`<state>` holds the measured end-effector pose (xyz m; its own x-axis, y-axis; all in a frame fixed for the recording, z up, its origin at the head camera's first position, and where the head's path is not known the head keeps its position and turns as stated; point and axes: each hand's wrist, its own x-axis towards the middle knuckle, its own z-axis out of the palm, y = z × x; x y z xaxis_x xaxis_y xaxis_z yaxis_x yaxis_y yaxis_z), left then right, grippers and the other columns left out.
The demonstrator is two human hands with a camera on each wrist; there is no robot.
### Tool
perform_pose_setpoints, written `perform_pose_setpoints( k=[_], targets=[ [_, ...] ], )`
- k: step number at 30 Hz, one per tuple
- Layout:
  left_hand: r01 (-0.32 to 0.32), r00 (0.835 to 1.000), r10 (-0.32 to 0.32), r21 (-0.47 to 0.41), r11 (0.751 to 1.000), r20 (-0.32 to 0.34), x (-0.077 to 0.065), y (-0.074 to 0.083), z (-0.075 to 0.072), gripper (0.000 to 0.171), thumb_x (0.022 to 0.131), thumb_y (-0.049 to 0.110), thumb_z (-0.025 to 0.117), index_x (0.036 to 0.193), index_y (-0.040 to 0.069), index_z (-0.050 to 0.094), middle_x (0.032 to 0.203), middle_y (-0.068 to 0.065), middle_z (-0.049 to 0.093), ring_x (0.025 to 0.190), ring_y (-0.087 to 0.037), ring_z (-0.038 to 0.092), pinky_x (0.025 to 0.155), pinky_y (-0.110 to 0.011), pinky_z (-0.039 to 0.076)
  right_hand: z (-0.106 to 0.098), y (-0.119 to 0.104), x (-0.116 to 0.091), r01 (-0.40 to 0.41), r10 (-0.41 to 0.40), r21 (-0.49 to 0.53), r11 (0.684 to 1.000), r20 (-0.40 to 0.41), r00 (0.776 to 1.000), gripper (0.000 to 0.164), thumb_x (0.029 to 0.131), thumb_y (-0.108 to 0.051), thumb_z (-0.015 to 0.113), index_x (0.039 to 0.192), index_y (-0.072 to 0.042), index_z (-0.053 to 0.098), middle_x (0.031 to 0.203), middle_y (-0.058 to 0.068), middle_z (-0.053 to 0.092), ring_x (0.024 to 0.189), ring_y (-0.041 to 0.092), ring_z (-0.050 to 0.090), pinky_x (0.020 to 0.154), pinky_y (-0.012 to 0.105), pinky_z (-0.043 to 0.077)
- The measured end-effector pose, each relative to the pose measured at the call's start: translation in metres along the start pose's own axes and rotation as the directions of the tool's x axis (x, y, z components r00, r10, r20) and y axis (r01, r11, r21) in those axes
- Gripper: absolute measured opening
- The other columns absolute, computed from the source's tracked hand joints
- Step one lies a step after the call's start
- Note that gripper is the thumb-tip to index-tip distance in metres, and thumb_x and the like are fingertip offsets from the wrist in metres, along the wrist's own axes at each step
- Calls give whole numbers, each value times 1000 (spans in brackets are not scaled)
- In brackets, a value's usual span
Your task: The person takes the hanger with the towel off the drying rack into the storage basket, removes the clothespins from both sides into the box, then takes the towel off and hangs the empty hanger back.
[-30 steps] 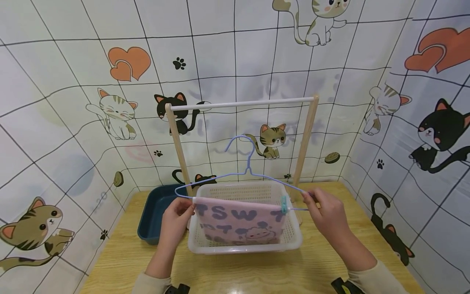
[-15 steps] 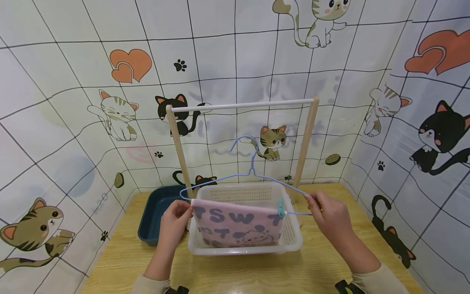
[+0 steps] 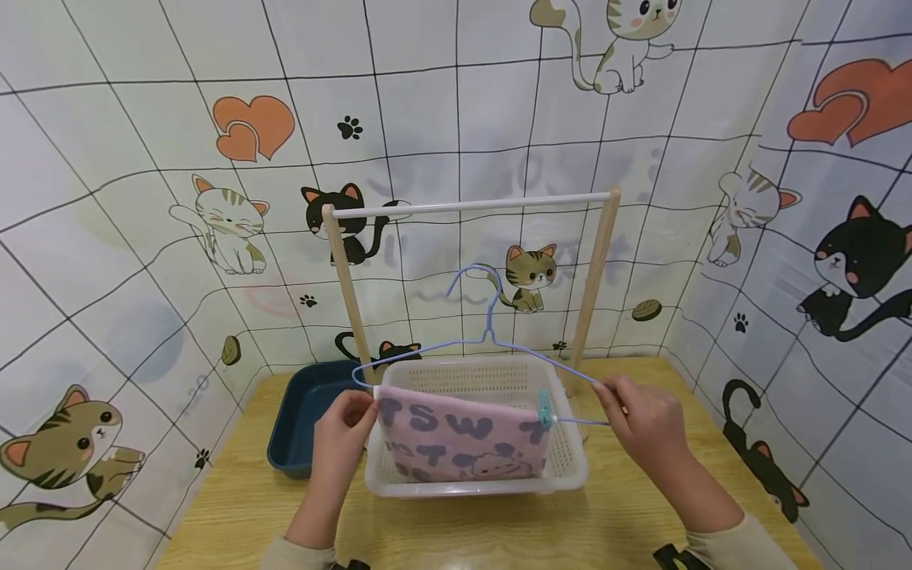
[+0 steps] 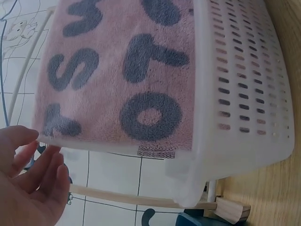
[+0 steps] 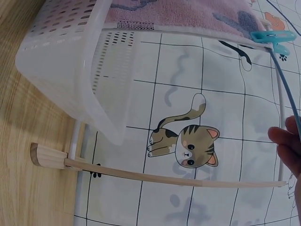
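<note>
A pink towel (image 3: 459,451) with grey letters hangs folded over the bottom bar of a light-blue hanger (image 3: 489,323). A teal clothespin (image 3: 545,409) clips the towel's right end to that bar. At the towel's upper left corner, the thumb and fingertips of my left hand (image 3: 343,435) pinch the cloth; no clip shows there. My right hand (image 3: 650,416) holds the hanger's right end between thumb and curled fingers. Both towel and hanger are above a white perforated basket (image 3: 473,489), the towel's lower part reaching down inside its rim. The right wrist view shows the clothespin (image 5: 273,36) at the towel edge.
Behind the basket stands a rack with wooden posts (image 3: 597,269) and a white crossbar (image 3: 470,205). A dark teal tub (image 3: 288,447) sits left of the basket on the wooden table (image 3: 456,530). Cat-patterned walls enclose the back and sides.
The hanger has shifted slightly right, and my right hand has moved a little right and down with it. The left hand keeps its pinch at the towel corner.
</note>
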<state>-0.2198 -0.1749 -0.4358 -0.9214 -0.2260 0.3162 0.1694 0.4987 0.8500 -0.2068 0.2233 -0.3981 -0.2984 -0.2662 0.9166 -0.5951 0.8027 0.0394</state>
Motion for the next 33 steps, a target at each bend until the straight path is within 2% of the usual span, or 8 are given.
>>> perform_pose_setpoints(
  k=[3,5,11,16,19,22,29,33],
  targets=[
    [-93,992,96,28,995,-88,-6,4,3,12,88,11,73,99,10,69,94,-3,68,86,-17,63,75,-31,52,2,0,0,21,-22,-12,1000,-36,999,50,105,-40,42,76,-4,61,50,-10,41,38,-1,28,35,18,21],
    [-176,973,180,36,984,-144,-10,8,6,16,86,7,75,100,8,69,95,-4,67,88,-18,62,78,-29,51,3,0,0,25,-26,-16,1000,-43,999,50,105,-41,42,75,-4,60,49,-11,38,39,-2,24,35,17,18],
    [-440,876,437,31,897,-205,-21,22,16,26,80,-3,76,103,6,68,101,-3,66,95,-18,61,84,-21,44,6,0,0,27,-28,-11,1000,-47,999,49,105,-40,42,76,-5,60,48,-11,37,37,-1,24,35,17,17],
    [-573,810,563,-20,819,-164,-32,38,27,30,78,-7,76,104,6,68,102,0,67,96,-17,62,85,-25,47,8,-2,0,37,-37,1,999,-46,998,46,104,-39,43,77,-6,60,49,-10,39,36,1,26,34,18,19],
    [-603,792,596,-20,797,-129,-36,47,32,33,77,-7,77,104,7,68,103,2,67,97,-15,62,85,-26,48,10,-4,1,45,-44,18,999,-49,998,45,104,-38,44,77,-6,60,49,-10,39,37,0,26,35,18,19],
    [-610,791,609,1,793,-61,-39,54,36,31,78,-3,78,105,9,68,107,2,67,101,-14,62,86,-26,48,11,-6,3,57,-54,37,998,-64,996,44,104,-37,46,75,-6,60,50,-11,38,39,-3,24,35,17,18],
    [-719,694,714,41,694,94,-42,61,52,29,78,6,79,105,10,68,117,-3,67,112,-19,61,101,-48,42,16,-11,0,73,-69,58,996,-68,995,45,103,-38,46,74,-6,60,50,-12,37,42,-5,23,37,15,18],
    [-708,700,696,30,706,160,-45,63,59,34,77,8,82,108,11,67,118,-2,67,114,-17,60,106,-51,35,18,-13,-1,72,-67,75,995,-67,996,45,103,-39,47,74,-7,60,50,-13,35,43,-6,22,37,14,17]
  ],
)
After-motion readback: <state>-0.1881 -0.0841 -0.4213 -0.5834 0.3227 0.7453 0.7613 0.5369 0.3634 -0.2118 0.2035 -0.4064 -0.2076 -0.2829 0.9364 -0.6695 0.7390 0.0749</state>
